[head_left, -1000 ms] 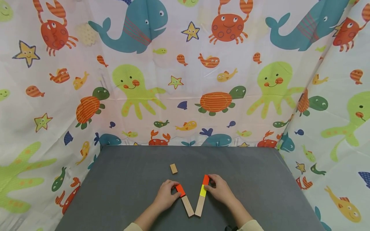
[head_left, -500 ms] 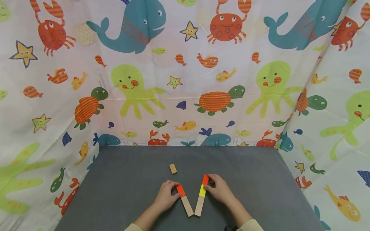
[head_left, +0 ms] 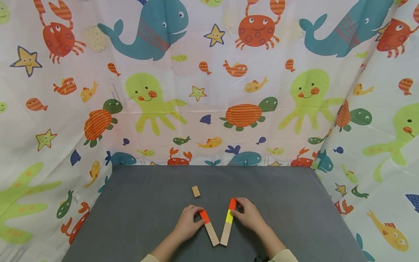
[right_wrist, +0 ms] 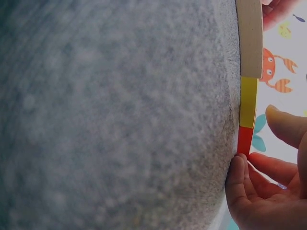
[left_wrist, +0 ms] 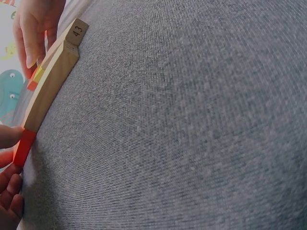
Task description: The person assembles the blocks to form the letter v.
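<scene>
Two rows of blocks form a V on the grey cloth, their near ends meeting. On the left, a plain wooden block (head_left: 212, 234) continues into a red block (head_left: 204, 216), which my left hand (head_left: 187, 222) pinches between thumb and fingers. The right row runs from another plain wooden block (head_left: 226, 234) through a yellow block (head_left: 229, 216) to a second red block (head_left: 232, 203). My right hand (head_left: 250, 215) holds that far red block, fingertips at its outer end (right_wrist: 244, 143) and thumb beside the yellow one. Printed digits mark one plain block's end (left_wrist: 76, 31).
Beyond the V, a small plain wooden block (head_left: 195, 191) lies alone on the grey cloth-covered table (head_left: 147, 193). A white curtain (head_left: 209, 120) printed with sea animals hangs behind the table and along both sides.
</scene>
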Motion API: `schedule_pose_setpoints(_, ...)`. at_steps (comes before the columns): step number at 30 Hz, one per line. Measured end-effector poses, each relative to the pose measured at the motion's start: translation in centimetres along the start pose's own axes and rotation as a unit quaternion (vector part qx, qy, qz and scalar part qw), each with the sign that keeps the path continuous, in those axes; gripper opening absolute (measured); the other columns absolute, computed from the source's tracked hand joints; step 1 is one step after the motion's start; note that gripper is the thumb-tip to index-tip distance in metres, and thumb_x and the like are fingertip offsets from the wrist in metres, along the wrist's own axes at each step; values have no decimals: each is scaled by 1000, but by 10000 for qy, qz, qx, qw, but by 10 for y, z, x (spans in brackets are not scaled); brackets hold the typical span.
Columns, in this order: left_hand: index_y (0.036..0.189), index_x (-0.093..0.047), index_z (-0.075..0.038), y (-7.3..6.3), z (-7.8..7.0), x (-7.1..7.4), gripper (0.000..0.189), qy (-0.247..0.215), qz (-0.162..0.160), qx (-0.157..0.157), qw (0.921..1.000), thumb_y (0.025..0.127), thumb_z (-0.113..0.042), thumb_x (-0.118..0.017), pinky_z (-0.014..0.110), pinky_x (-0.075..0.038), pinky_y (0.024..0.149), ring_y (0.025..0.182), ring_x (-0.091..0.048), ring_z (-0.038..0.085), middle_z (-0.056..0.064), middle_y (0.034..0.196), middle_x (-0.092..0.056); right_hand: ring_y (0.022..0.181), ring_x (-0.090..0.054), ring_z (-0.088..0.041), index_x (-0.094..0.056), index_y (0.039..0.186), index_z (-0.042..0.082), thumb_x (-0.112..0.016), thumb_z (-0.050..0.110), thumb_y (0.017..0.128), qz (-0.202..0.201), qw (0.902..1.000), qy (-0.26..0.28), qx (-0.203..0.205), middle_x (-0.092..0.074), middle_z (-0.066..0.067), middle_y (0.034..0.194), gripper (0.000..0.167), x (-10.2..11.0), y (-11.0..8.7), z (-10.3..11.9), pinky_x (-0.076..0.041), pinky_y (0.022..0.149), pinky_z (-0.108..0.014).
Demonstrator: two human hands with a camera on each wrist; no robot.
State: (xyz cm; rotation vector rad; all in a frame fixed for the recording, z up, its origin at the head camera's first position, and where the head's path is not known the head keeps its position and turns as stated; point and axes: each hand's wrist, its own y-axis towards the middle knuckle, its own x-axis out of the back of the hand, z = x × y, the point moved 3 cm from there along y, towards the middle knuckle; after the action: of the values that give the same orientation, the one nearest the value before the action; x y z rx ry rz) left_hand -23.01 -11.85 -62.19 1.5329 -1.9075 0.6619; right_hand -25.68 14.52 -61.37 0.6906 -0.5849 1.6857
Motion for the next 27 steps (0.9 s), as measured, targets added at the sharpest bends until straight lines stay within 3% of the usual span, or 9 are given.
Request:
schedule_pose_setpoints(4, 121, -70, -12, 0, 0, 2, 39, -111, -67, -84, 9999, 86, -26, -80, 49, -50, 95, 108, -58, 23, 1, 115, -63, 110, -63, -26, -58, 139, -1, -79, 27, 89, -6, 10000, -14, -4, -58, -17, 137, 61, 0, 1, 0, -55, 91, -46)
schedule_pose_setpoints(12, 124, -68, -6, 8, 1, 10, 41, -300, -326, -311, 9985, 88, -22, -78, 35, -51, 83, 96, -59, 17, 4, 108, -62, 110, -64, -26, -58, 138, 0, -79, 26, 88, -47, 10000, -2, -3, -59, -16, 136, 60, 0, -1, 2, -56, 90, -45)
schedule_pose_setpoints(19, 125, -67, -7, 16, -1, 17, 40, -224, -491, -408, 9977, 90, -23, -76, 37, -51, 82, 94, -58, 18, 5, 107, -62, 109, -63, -23, -59, 138, 1, -82, 23, 85, -59, 9999, -81, -72, -59, -13, 136, 62, -1, -1, 1, -56, 88, -42)
schedule_pose_setpoints(27, 123, -68, -8, 24, 2, 23, 38, -174, -606, -294, 9976, 89, -23, -77, 40, -51, 84, 96, -58, 20, 5, 107, -63, 106, -63, -22, -59, 139, 1, -82, 22, 85, -56, 9999, -106, -41, -60, -13, 135, 63, -1, -1, 0, -56, 85, -40)
